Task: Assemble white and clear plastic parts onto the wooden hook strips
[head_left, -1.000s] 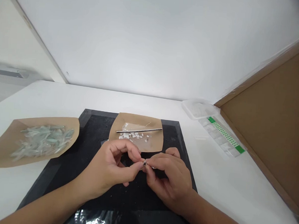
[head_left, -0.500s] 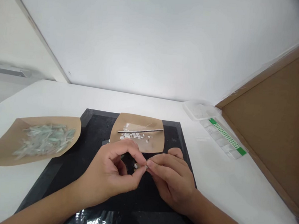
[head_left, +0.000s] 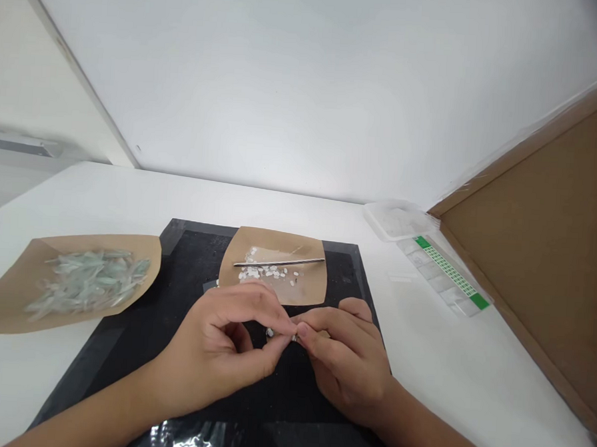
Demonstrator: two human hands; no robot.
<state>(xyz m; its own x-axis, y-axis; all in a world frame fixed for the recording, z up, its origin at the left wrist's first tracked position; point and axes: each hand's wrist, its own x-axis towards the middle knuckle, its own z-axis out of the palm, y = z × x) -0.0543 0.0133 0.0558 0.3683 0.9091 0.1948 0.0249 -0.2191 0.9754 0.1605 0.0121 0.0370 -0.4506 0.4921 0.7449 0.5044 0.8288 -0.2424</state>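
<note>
Meeting fingertip to fingertip above the black mat [head_left: 142, 349], the left hand [head_left: 232, 340] and right hand [head_left: 346, 359] hold a tiny piece [head_left: 295, 339]. Thumb and forefinger of each hand are pinched together on it; its shape is mostly hidden by the fingertips. A second pale bit [head_left: 270, 333] shows just beside the left thumb.

Beyond the hands, a brown tray [head_left: 305, 290] rests on the mat, containing white bits [head_left: 263, 272], with a thin rod [head_left: 279, 262] lying across it. Left of the mat, a larger tray [head_left: 18, 269] carries clear, greenish slivers [head_left: 93, 279]. On the table [head_left: 230, 186] to the right are a green-striped case [head_left: 443, 274] and, near it, a translucent dish [head_left: 399, 219].
</note>
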